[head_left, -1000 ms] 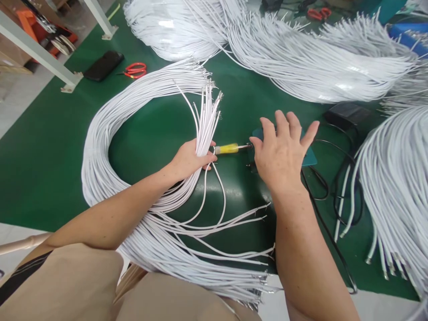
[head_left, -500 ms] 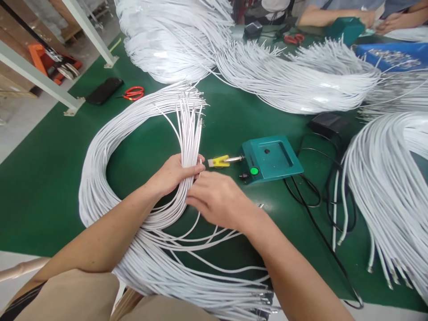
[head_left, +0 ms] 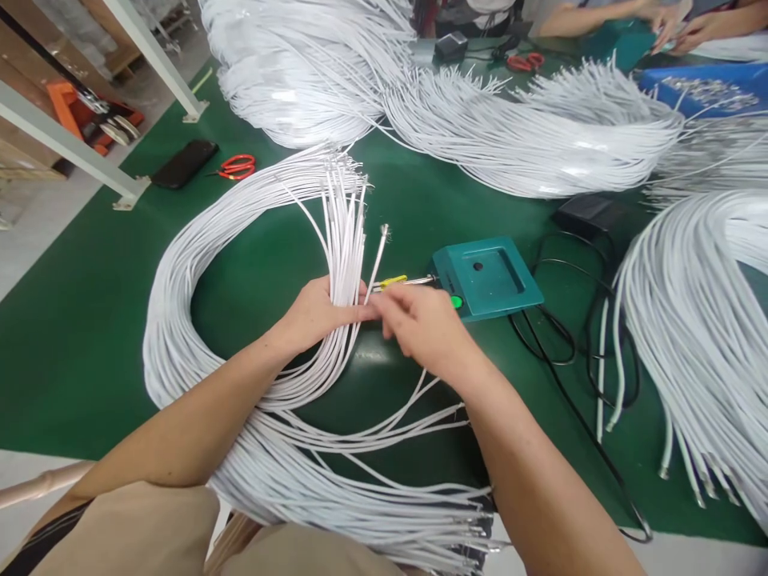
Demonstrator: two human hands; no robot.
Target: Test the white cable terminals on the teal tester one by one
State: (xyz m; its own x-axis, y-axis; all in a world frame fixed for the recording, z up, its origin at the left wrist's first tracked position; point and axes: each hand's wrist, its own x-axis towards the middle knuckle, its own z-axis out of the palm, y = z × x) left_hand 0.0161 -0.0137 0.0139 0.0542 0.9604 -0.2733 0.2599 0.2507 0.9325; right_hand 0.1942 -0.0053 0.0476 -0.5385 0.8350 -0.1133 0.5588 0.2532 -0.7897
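My left hand (head_left: 324,310) is closed around a bundle of white cables (head_left: 345,264), thumb across the front. Their stripped metal ends point up and away from me, and the rest curves round in a big loop on the left. One single cable (head_left: 378,260) stands apart just right of the bundle, its frayed tip up, its lower end between both hands' fingertips. My right hand (head_left: 420,324) pinches there, fingers curled, touching the left thumb. Behind the fingertips, a yellow-handled piece (head_left: 393,282) on a metal rod joins a teal box (head_left: 489,276) with a green button (head_left: 457,302).
More white cables (head_left: 360,496) lie near my lap. Large cable heaps stand at the back (head_left: 306,72) and right (head_left: 690,320). Red scissors (head_left: 237,166) and a dark phone-like object (head_left: 185,163) lie left. Black cords run by an adapter (head_left: 591,216). Another person's hands (head_left: 678,28) work opposite.
My right hand has moved right and slightly up from the bundle's front. A single cable now stands up beside the bundle, where only its tip showed before. My left hand keeps its hold.
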